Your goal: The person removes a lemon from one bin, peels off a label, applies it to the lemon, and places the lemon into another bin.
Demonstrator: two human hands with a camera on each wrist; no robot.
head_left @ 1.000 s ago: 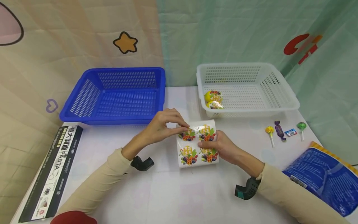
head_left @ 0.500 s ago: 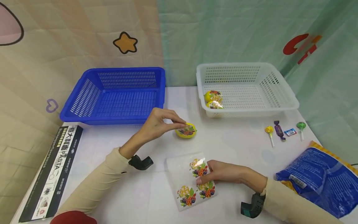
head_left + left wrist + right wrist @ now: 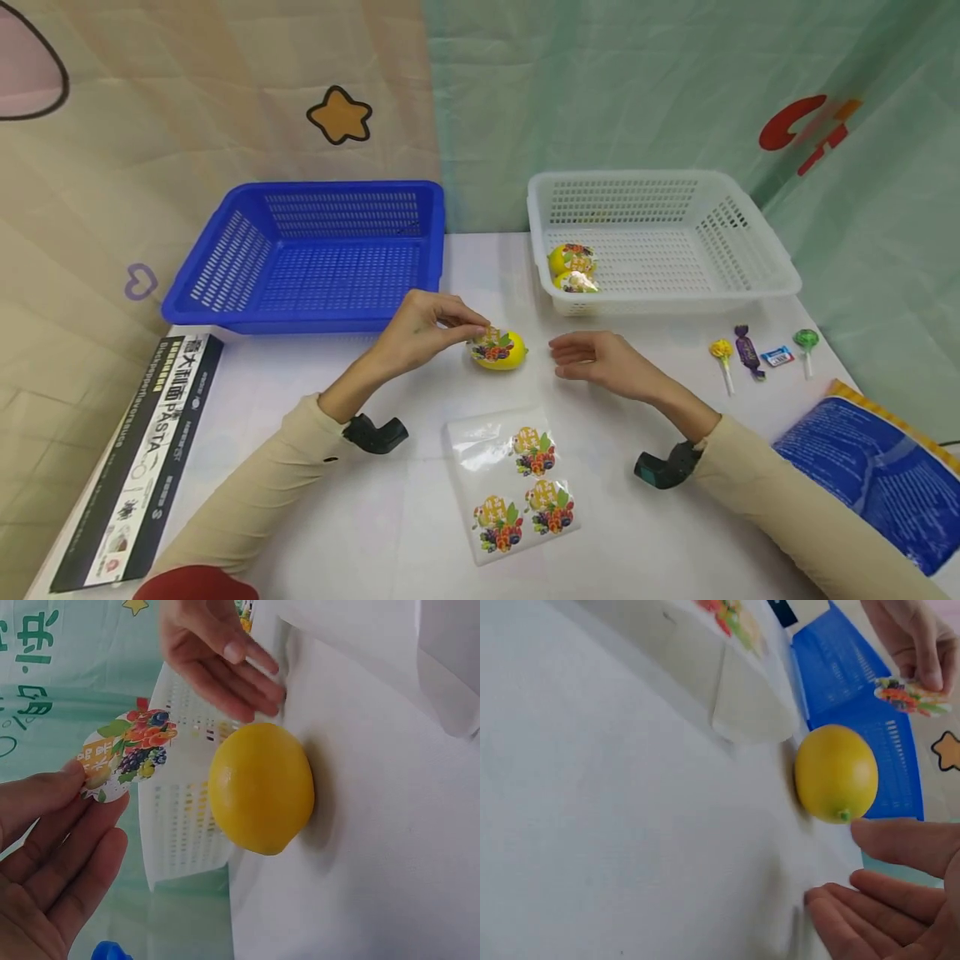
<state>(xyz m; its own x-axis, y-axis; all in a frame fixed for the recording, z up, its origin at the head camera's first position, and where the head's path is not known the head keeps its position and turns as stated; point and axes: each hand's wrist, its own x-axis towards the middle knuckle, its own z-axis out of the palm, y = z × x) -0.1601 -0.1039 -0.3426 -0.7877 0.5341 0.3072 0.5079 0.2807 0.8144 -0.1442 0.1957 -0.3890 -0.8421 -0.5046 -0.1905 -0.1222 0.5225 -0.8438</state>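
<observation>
My left hand (image 3: 420, 337) pinches a round fruit-print sticker (image 3: 135, 754) by its edge between thumb and fingertips. In the left wrist view the sticker is apart from a yellow lemon (image 3: 262, 787), which lies on the white table. From the head view, the sticker overlaps the lemon's left part. My right hand (image 3: 603, 362) hovers just right of the lemon, fingers extended and holding nothing; the right wrist view shows its thumb close to the lemon's green-tipped end. Nearer the front lies a sticker sheet (image 3: 495, 467) bearing 3 stickers, its upper left spot bare.
A blue basket (image 3: 300, 321) stands at back left. At back right, a white basket (image 3: 675, 296) holds two stickered lemons (image 3: 572, 260). Several sweets, including a yellow lollipop (image 3: 722, 350), and a blue bag (image 3: 877, 475) lie at right. A pasta box (image 3: 138, 458) lies at left.
The sticker came off the sheet into my left hand. My right hand lowered the sheet toward the front, let go of it, and moved up beside the lemon, which the sheet had hidden.
</observation>
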